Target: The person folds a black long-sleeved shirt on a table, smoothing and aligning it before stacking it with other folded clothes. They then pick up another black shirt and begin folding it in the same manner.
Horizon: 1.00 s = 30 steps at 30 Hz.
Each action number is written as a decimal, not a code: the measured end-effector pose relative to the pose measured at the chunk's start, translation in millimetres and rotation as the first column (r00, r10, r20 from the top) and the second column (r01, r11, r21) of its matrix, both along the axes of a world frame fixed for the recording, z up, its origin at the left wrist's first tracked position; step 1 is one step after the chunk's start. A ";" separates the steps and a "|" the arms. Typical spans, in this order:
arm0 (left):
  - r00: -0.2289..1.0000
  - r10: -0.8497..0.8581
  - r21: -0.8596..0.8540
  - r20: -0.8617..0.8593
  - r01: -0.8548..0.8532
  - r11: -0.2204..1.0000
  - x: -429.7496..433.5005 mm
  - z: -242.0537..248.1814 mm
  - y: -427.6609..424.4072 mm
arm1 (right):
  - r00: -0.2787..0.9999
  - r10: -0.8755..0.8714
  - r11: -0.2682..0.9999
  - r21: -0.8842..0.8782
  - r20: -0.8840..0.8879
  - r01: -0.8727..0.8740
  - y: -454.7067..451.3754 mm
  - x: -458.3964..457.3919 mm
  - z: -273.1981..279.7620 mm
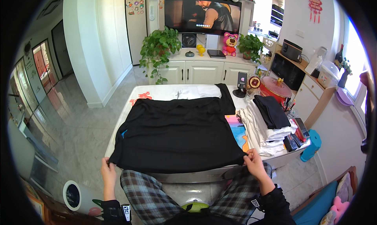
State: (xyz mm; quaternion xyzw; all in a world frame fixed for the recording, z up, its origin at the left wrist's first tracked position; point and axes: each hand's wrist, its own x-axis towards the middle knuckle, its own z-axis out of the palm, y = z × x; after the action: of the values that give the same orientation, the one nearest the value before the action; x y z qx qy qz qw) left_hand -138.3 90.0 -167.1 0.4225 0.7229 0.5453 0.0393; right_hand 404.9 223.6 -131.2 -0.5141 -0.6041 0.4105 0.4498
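A black garment [179, 133], apparently a shirt, lies spread across the white table [117, 133]. Its near edge runs along the table's front edge. My left hand [107, 167] pinches the garment's near left corner, and my right hand [254, 163] pinches the near right corner. One black sleeve [226, 98] reaches towards the back right of the table. A small blue patch shows at the garment's left side. To the right stands a stack of folded white clothes [259, 133], with a folded black garment [271, 111] on top.
Behind the stack are a phone on a stand [242, 82] and a red lidded dish [277, 88]. A phone [302, 127] and dark boxes [291, 143] lie at the table's right end. A white bin [79, 194] stands on the floor at left, a blue stool [312, 145] at right.
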 end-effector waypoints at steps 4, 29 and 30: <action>0.928 0.049 0.077 0.370 -0.083 0.994 -8.8 0.5 -4.1 | 0.966 -0.205 0.978 -0.056 -0.156 0.199 3.0 2.9 9.4; 0.983 -0.122 -0.115 0.136 0.138 0.984 -20.9 82.7 73.8 | 0.956 -0.161 0.971 -0.212 -0.244 0.109 4.9 6.9 27.6; 0.991 -0.088 -0.110 0.101 0.099 0.989 -10.3 71.1 70.2 | 0.957 -0.158 0.971 -0.212 -0.243 0.107 4.7 7.7 27.4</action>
State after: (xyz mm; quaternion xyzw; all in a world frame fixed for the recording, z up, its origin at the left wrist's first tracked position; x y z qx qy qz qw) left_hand -148.5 160.2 -96.0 0.4263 0.7298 0.5199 0.1239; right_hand 412.6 228.3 -103.9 -0.5377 -0.4610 0.5003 0.4980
